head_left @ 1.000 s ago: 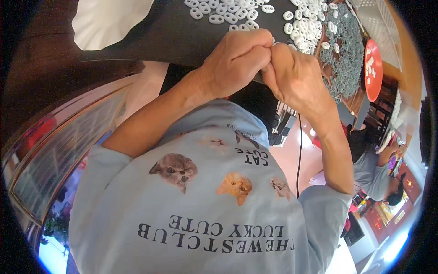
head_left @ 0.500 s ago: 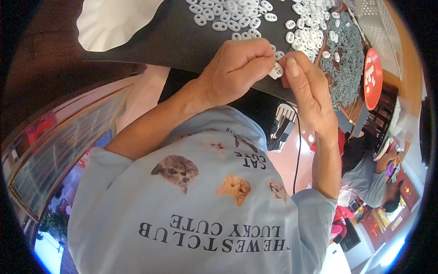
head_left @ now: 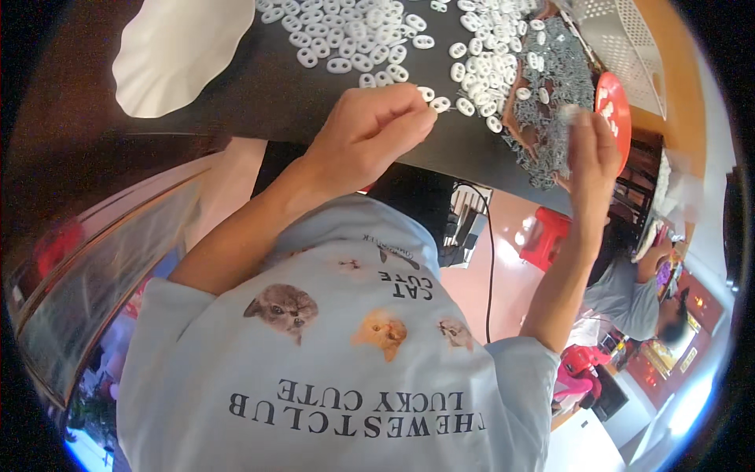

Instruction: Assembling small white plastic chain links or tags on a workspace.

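I see the person's left hand (head_left: 376,132) well to the left of the grey heap (head_left: 560,79), curled into a fist, thumb against forefinger. White ovals with two holes show just past its fingertips; I cannot tell whether it grips one. The right hand (head_left: 591,153) is over the right part of the grey heap, fingers bent; a blurred white bit (head_left: 568,114) shows at their tips. I cannot tell how tightly they close or if they hold it. Left of the grey heap, on a dark table (head_left: 275,98), lie two piles of white ovals: a near pile (head_left: 481,79) and a farther pile (head_left: 346,35). Right of the grey heap sits a red plate (head_left: 614,90).
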### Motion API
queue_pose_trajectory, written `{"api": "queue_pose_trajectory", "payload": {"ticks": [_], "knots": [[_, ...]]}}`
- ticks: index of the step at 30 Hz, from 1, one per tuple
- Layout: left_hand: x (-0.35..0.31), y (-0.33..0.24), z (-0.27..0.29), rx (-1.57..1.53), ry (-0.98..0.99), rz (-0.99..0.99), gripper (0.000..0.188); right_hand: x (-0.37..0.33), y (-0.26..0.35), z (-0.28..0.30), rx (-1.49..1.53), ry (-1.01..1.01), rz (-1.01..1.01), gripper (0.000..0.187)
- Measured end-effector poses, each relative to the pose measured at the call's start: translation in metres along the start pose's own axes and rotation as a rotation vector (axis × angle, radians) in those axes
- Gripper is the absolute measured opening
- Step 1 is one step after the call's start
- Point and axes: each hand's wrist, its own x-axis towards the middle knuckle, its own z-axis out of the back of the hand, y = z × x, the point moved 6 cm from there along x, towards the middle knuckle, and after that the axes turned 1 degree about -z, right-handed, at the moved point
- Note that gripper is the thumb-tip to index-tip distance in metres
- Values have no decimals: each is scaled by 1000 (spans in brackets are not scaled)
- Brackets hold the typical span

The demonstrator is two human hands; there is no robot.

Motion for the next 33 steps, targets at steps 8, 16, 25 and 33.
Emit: {"api": "queue_pose_trajectory", "payload": {"ticks": [8, 16, 25, 33], "knots": [[-1, 1, -4, -46, 9, 47, 24, 62, -83, 88, -272, -230, -20, 42], [-1, 2, 0, 5, -40, -1, 20, -8, 85, -19, 82, 340, 274, 30], [-3, 3, 4, -32, -27, 69, 23, -102, 228, -77, 793, 1430, 1078, 53], [1, -6, 3, 57, 4, -49, 24, -8, 154, -100, 45, 643, 599, 7]]}}
